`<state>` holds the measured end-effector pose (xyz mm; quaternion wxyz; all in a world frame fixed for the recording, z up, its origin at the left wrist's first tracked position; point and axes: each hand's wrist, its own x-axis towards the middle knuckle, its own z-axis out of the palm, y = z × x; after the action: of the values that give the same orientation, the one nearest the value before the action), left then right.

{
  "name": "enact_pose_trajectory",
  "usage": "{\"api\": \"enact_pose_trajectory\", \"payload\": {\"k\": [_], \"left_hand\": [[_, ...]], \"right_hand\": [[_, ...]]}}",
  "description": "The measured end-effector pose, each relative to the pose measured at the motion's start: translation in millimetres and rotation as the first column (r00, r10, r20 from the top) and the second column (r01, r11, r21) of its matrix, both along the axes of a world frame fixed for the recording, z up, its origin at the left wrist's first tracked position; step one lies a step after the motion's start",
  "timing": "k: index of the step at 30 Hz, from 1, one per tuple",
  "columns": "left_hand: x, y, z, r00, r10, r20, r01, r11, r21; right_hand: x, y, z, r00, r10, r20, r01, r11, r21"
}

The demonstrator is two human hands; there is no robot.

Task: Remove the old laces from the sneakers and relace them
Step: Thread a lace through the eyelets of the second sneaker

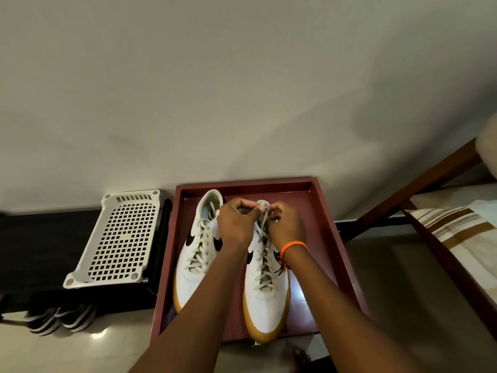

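Both hands were together, left hand [233,227] and right hand [285,229] pinching the lace [265,217] atop the right sneaker [266,278]. Risk: uneven pulling could've tightened the knot.

Bare tray floor [309,238] right of the sneakers [265,281]; white perforated rack [118,238] crowding the tray's left.

A pale glossy tiled floor [390,278] carries a dark red square wooden tray [326,232], which sits against the wall. Inside it, side by side, lie two white lace-up sneakers with tan soles [265,300]. Left of the tray stands a low black rack [35,254], topped by a white perforated plastic panel [118,238]
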<state>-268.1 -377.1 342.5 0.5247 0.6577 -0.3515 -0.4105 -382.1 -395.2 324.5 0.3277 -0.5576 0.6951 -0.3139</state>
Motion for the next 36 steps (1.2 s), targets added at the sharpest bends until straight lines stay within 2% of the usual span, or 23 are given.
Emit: {"api": "enact_pose_trajectory", "payload": {"k": [2,4,7,8,10,11,12,13,14,15,18,19,20,23,26,28,29,32,34,36], "left_hand": [[-5.6,-5.9,-7.2,0.996,-0.012,0.088,0.009,0.999,0.035],[-12.0,-11.6,-11.3,0.968,-0.04,0.249,0.028,0.998,0.051],[-17.2,-18.9,-12.3,0.852,-0.059,0.519,0.031,0.998,0.062],[-17.5,-20.4,-13.7,0.788,-0.072,0.611,0.039,0.997,0.067],[-17.3,-20.2,-18.0,0.565,-0.176,0.806,0.129,0.984,0.124],[-18.6,-18.3,-21.1,0.429,-0.25,0.868,0.203,0.963,0.176],[-19.2,-16.9,-24.3,0.333,-0.304,0.892,0.262,0.939,0.222],[-17.8,-16.5,-29.7,0.295,-0.336,0.894,0.301,0.921,0.247],[-16.5,-14.7,-31.7,0.322,-0.34,0.883,0.324,0.916,0.235],[-13.8,-14.3,-36.1,0.394,-0.328,0.858,0.332,0.922,0.2],[-4.9,-8.0,-35.0,0.722,-0.198,0.662,0.24,0.97,0.029],[0.0,-4.9,-30.8,0.775,-0.136,0.617,0.183,0.983,-0.013],[4.8,-2.7,-24.8,0.783,-0.077,0.617,0.128,0.991,-0.038],[23.9,5.3,-10.4,0.726,0.071,0.684,-0.006,0.995,-0.097],[40.6,11.6,-6.0,0.599,0.121,0.792,-0.037,0.992,-0.124],[49.0,13.2,-7.2,0.489,0.056,0.871,-0.038,0.998,-0.043],[52.0,13.3,-8.2,0.461,-0.004,0.888,-0.044,0.999,0.028],[54.7,11.2,-16.1,0.431,-0.179,0.884,-0.02,0.978,0.208],[51.7,10.4,-23.2,0.405,-0.223,0.887,-0.006,0.969,0.246],[45.5,9.7,-25.6,0.407,-0.223,0.886,-0.022,0.967,0.253]], "right_hand": [[1.7,2.9,-3.1,0.984,0.062,-0.17,-0.066,0.998,-0.017],[2.0,4.5,-2.5,0.98,0.038,-0.196,-0.047,0.998,-0.043],[-1.6,7.4,0.4,0.973,0.004,-0.23,-0.027,0.995,-0.096],[-3.6,7.8,-0.6,0.975,0.0,-0.223,-0.022,0.995,-0.096],[-5.3,11.6,-3.6,0.981,0.032,-0.189,-0.045,0.997,-0.065],[-5.1,16.4,-4.0,0.983,0.055,-0.174,-0.064,0.997,-0.048],[-5.1,21.8,-5.2,0.984,0.071,-0.163,-0.079,0.996,-0.044],[-4.8,28.4,-4.4,0.985,0.079,-0.157,-0.088,0.995,-0.052],[-5.3,34.8,-4.5,0.986,0.073,-0.147,-0.085,0.993,-0.076],[-5.8,41.9,-2.4,0.987,0.064,-0.146,-0.08,0.991,-0.103],[-8.4,61.7,1.5,0.978,0.066,-0.2,-0.094,0.986,-0.136],[-8.0,68.4,1.2,0.97,0.098,-0.224,-0.129,0.984,-0.125],[-7.4,73.2,-0.7,0.96,0.123,-0.251,-0.158,0.98,-0.125],[-4.4,70.5,-6.2,0.941,0.138,-0.309,-0.193,0.969,-0.156],[0.7,49.2,-3.6,0.905,0.165,-0.392,-0.226,0.968,-0.113],[6.0,34.5,-0.5,0.861,0.126,-0.493,-0.219,0.966,-0.135],[9.3,28.0,2.0,0.839,0.1,-0.534,-0.208,0.967,-0.147],[14.3,13.8,5.0,0.805,0.192,-0.561,-0.287,0.954,-0.086],[14.7,5.4,4.8,0.749,0.253,-0.613,-0.35,0.936,-0.041],[10.9,-2.4,0.7,0.701,0.243,-0.671,-0.371,0.927,-0.051]]}}
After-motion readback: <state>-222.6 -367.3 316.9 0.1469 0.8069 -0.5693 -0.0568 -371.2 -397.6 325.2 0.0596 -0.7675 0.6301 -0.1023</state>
